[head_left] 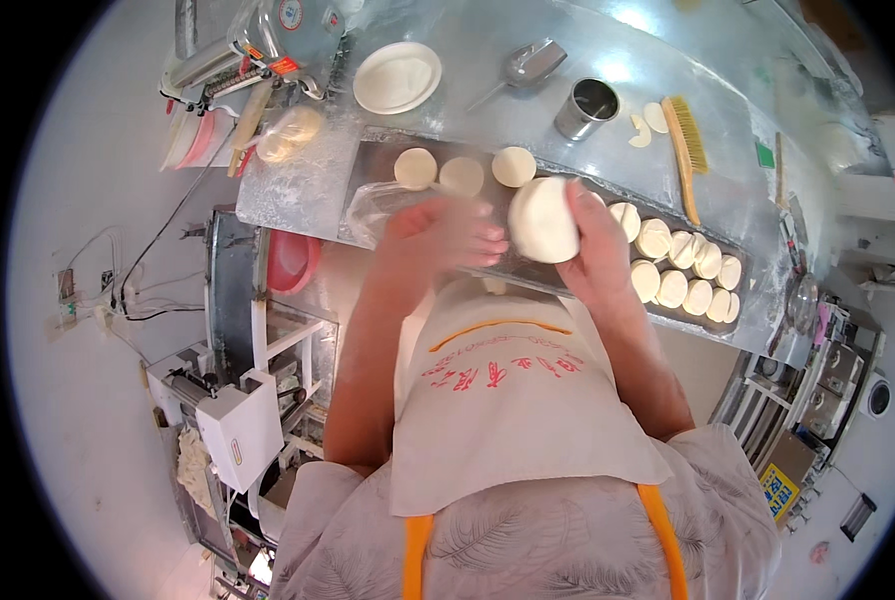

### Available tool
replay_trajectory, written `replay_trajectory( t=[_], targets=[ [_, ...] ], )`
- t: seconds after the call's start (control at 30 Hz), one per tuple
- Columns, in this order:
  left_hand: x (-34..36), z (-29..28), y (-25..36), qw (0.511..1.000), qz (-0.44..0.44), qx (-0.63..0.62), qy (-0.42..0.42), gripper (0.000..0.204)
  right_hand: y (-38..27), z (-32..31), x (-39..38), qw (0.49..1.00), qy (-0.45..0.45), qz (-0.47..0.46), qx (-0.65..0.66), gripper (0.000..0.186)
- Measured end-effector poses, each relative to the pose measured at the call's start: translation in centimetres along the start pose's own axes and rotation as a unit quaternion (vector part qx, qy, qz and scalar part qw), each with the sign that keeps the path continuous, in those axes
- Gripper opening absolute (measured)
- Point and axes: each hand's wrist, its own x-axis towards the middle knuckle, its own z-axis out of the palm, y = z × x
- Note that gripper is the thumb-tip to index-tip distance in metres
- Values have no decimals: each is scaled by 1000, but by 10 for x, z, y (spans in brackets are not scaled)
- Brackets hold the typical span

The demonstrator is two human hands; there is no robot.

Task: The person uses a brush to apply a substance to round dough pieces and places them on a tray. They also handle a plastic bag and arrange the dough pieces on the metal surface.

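Observation:
My right hand (pixel 600 245) grips a pale round of dough (pixel 545 220), thumb along its edge, above the long dark tray (pixel 378 160). To the left of that dough, my left hand (pixel 443 232) is blurred by motion. Its fingers look apart, and I see nothing held in them. Three flat dough rounds (pixel 416 169) lie on the tray just beyond my hands. Folded or stacked dough rounds (pixel 673 290) fill the tray's right end in two rows. A clear plastic bag (pixel 373 212) lies at the tray's left end, beside my left wrist.
Behind the tray are a white oval dish (pixel 398 78), a metal scoop (pixel 536 62), a steel cup (pixel 587 108) and a wooden-handled brush (pixel 686 155). Dough scraps (pixel 641 130) lie near the brush. A machine (pixel 258 55) stands at the far left of the metal table (pixel 488 50).

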Motion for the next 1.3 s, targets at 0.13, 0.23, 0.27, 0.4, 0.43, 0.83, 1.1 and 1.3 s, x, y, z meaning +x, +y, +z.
replay_trajectory(
  t=[0.13,0.23,0.27,0.4,0.43,0.83,1.1,1.3],
  targets=[
    [13,-35,-39,994,-23,69,86,33,5,-33,41,960,-98,-125,-231,29],
    [12,-63,-78,991,-29,125,47,32,-15,17,17,966,-48,-135,-217,24],
    [19,-67,-82,994,-34,101,38,33,-14,22,21,925,-35,-198,-322,25],
    [26,-56,-101,993,-69,95,5,32,-11,21,34,782,56,-152,-602,28],
    [31,-54,-103,991,-70,114,8,32,-12,23,36,815,40,-162,-554,28],
    [49,29,-114,940,63,-263,-207,48,26,50,29,851,133,-133,-490,32],
    [27,28,-84,943,66,-298,-135,46,51,21,5,890,213,-85,-394,35],
    [8,29,-50,989,130,27,-59,36,32,-20,-12,918,143,-64,-365,48]
  ],
)
